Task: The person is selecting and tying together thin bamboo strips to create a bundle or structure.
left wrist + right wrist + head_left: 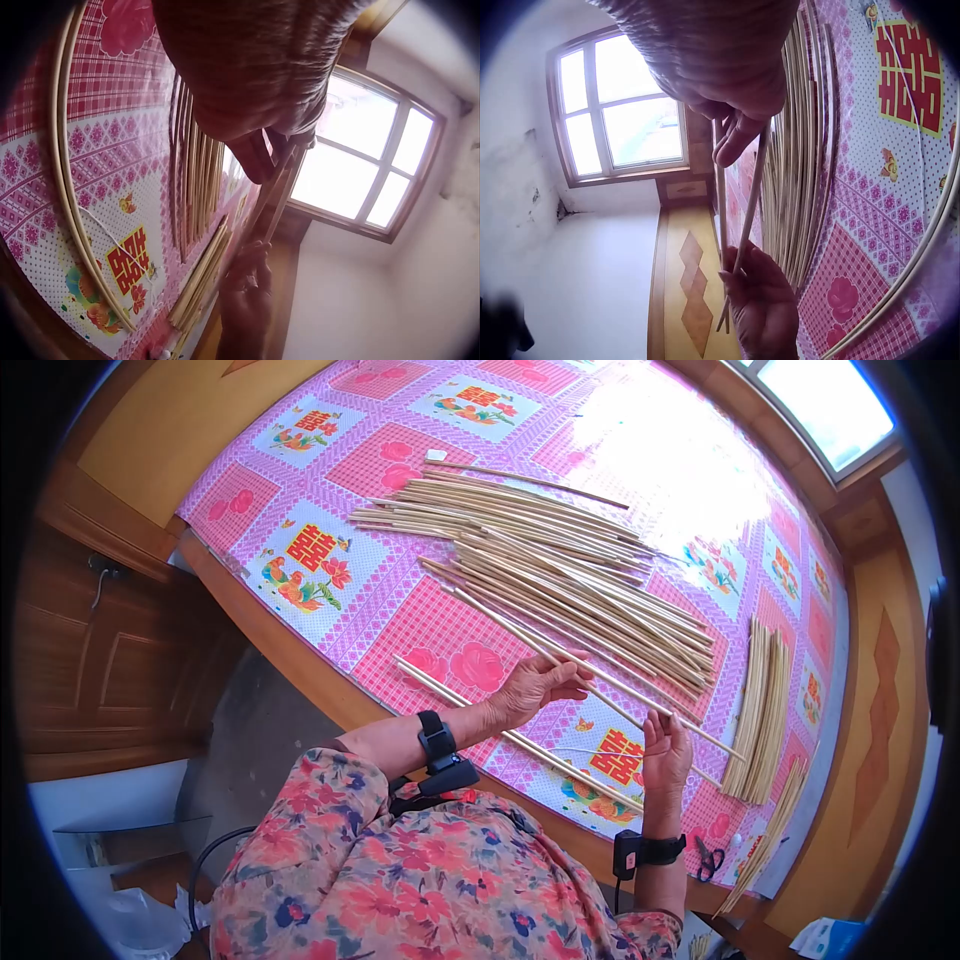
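Note:
Two slender pale wooden sticks (620,686) stretch between my hands, crossing at a narrow angle above the table. My left hand (535,688) pinches them with thumb and fingers near their middle. Toward their right-hand ends, my right hand (665,750) holds them with curled fingers, palm turned up. The right wrist view shows the right hand (712,60) close up, with the left hand (765,307) farther along the sticks. Below the hands, another pair of sticks (570,762) lies along the near table edge, partly behind the left forearm.
A broad pile of sticks (580,590) covers the table's middle. Sorted bundles (758,710) lie at the right, with a looser bunch (765,840) near the corner. Scissors (708,862) rest beside the right wrist. A white string (112,240) lies on the patterned tablecloth (390,630).

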The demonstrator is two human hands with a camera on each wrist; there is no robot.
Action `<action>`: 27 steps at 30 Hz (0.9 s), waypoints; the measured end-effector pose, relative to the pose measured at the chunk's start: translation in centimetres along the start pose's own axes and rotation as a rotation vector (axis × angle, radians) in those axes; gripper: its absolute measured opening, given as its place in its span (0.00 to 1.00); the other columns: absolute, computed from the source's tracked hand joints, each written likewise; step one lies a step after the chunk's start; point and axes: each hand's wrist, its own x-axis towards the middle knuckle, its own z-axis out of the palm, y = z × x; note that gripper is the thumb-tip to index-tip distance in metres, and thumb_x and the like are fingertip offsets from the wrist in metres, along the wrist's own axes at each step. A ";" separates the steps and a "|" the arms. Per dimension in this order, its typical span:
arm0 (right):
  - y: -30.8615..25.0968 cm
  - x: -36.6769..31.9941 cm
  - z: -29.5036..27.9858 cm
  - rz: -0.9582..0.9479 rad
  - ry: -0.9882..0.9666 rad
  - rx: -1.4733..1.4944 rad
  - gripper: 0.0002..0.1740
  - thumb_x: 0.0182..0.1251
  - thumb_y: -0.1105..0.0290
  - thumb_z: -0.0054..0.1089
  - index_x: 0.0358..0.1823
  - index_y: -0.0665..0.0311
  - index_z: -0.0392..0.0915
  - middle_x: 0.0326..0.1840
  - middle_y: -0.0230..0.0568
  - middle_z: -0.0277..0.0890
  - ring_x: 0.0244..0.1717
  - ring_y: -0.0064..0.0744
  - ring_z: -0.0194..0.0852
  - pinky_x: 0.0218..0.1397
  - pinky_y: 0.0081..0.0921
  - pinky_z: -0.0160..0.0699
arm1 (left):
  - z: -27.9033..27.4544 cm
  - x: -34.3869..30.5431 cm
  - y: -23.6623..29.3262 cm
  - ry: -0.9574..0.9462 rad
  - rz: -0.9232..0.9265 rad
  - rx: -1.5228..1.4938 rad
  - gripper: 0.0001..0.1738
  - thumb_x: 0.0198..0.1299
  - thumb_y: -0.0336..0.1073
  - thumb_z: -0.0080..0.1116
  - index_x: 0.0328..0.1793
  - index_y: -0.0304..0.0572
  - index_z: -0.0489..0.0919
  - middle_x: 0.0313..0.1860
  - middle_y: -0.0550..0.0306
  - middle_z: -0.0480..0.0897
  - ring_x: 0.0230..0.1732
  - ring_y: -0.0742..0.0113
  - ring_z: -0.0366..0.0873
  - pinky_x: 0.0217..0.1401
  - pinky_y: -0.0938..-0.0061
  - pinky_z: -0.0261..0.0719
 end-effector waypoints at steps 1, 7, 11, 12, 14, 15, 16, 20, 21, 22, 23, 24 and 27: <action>0.2 0.0 -0.3 0.039 0.020 -0.001 0.09 0.62 0.70 0.48 0.41 0.66 0.70 0.38 0.44 0.74 0.40 0.34 0.76 0.38 0.24 0.80 | 0.0 0.0 0.0 0.010 -0.001 0.009 0.18 0.60 0.35 0.48 0.55 0.36 0.68 0.43 0.51 0.77 0.44 0.65 0.76 0.48 0.73 0.78; 1.0 0.4 -2.0 0.149 0.068 -0.001 0.08 0.60 0.69 0.51 0.40 0.64 0.71 0.34 0.39 0.75 0.32 0.29 0.77 0.28 0.17 0.78 | -0.4 0.0 0.1 0.028 0.000 0.069 0.16 0.61 0.35 0.46 0.54 0.38 0.68 0.44 0.49 0.76 0.46 0.63 0.75 0.48 0.69 0.77; 1.1 0.3 -1.5 0.206 0.085 -0.004 0.07 0.59 0.69 0.53 0.38 0.62 0.71 0.28 0.34 0.74 0.25 0.24 0.75 0.21 0.14 0.73 | -1.3 0.2 -0.2 0.045 0.018 0.053 0.14 0.61 0.34 0.47 0.51 0.38 0.71 0.42 0.51 0.77 0.44 0.64 0.76 0.46 0.70 0.78; 1.2 0.5 -1.8 0.235 0.074 -0.067 0.08 0.60 0.69 0.53 0.39 0.63 0.70 0.29 0.35 0.74 0.26 0.25 0.74 0.20 0.14 0.73 | -1.6 0.2 -0.5 0.072 0.045 0.057 0.11 0.60 0.33 0.47 0.48 0.40 0.73 0.41 0.53 0.78 0.42 0.64 0.77 0.44 0.70 0.79; 1.5 0.6 -1.8 0.310 -0.010 -0.015 0.13 0.61 0.66 0.51 0.43 0.66 0.68 0.32 0.41 0.73 0.29 0.29 0.74 0.22 0.17 0.74 | -1.4 0.1 0.1 0.126 0.040 0.074 0.10 0.60 0.35 0.48 0.45 0.43 0.74 0.41 0.53 0.78 0.40 0.63 0.78 0.43 0.69 0.79; 1.2 0.3 -1.1 0.339 -0.037 -0.011 0.15 0.63 0.64 0.49 0.43 0.68 0.67 0.33 0.44 0.73 0.29 0.32 0.75 0.23 0.19 0.75 | -1.8 0.0 0.2 0.087 0.061 0.067 0.10 0.59 0.36 0.49 0.45 0.43 0.74 0.41 0.53 0.78 0.41 0.62 0.78 0.44 0.68 0.79; 1.0 0.2 -0.9 0.361 -0.066 -0.043 0.17 0.65 0.61 0.45 0.44 0.70 0.67 0.34 0.46 0.73 0.28 0.34 0.76 0.24 0.20 0.76 | -2.4 0.1 0.4 0.120 0.044 0.058 0.10 0.59 0.36 0.50 0.44 0.43 0.74 0.42 0.52 0.78 0.41 0.60 0.78 0.44 0.67 0.79; 0.1 -1.2 0.0 0.507 -0.407 -0.266 0.22 0.67 0.56 0.39 0.41 0.72 0.69 0.32 0.47 0.75 0.26 0.34 0.78 0.21 0.21 0.79 | -3.7 -0.1 1.8 0.116 0.066 0.018 0.10 0.59 0.32 0.48 0.46 0.40 0.72 0.46 0.50 0.76 0.46 0.56 0.76 0.48 0.66 0.79; 0.3 -1.5 -0.1 0.544 -0.477 -0.313 0.22 0.67 0.56 0.39 0.41 0.72 0.69 0.33 0.47 0.75 0.26 0.34 0.78 0.22 0.21 0.79 | -3.9 -0.2 2.2 0.098 0.038 0.019 0.10 0.59 0.32 0.48 0.46 0.40 0.72 0.46 0.50 0.76 0.46 0.56 0.76 0.48 0.66 0.79; 0.7 -2.1 -0.2 0.535 -0.451 -0.299 0.22 0.67 0.56 0.39 0.41 0.72 0.69 0.33 0.47 0.75 0.26 0.34 0.78 0.22 0.21 0.79 | -4.1 -0.3 2.6 0.147 0.058 0.016 0.10 0.59 0.32 0.48 0.46 0.40 0.73 0.45 0.50 0.76 0.45 0.57 0.77 0.48 0.67 0.79; 1.1 -2.3 -0.2 0.526 -0.431 -0.394 0.22 0.66 0.56 0.41 0.43 0.72 0.69 0.36 0.48 0.74 0.28 0.34 0.78 0.24 0.21 0.80 | -4.4 -0.3 2.9 0.196 0.086 0.015 0.09 0.59 0.31 0.47 0.46 0.41 0.73 0.45 0.50 0.77 0.45 0.59 0.77 0.47 0.67 0.80; 1.5 -2.3 0.0 0.517 -0.416 -0.491 0.22 0.65 0.56 0.43 0.44 0.71 0.68 0.38 0.48 0.74 0.29 0.34 0.78 0.26 0.21 0.80 | -4.7 -0.2 3.1 0.185 0.073 0.019 0.09 0.59 0.31 0.47 0.46 0.41 0.73 0.45 0.50 0.77 0.45 0.59 0.77 0.47 0.67 0.80; 3.1 -2.0 -1.3 0.339 -0.206 -0.281 0.21 0.64 0.57 0.47 0.46 0.70 0.66 0.44 0.48 0.71 0.35 0.33 0.77 0.31 0.22 0.80 | -5.6 -0.7 3.0 0.203 0.042 0.015 0.10 0.59 0.30 0.47 0.46 0.40 0.73 0.45 0.50 0.77 0.46 0.59 0.76 0.48 0.67 0.80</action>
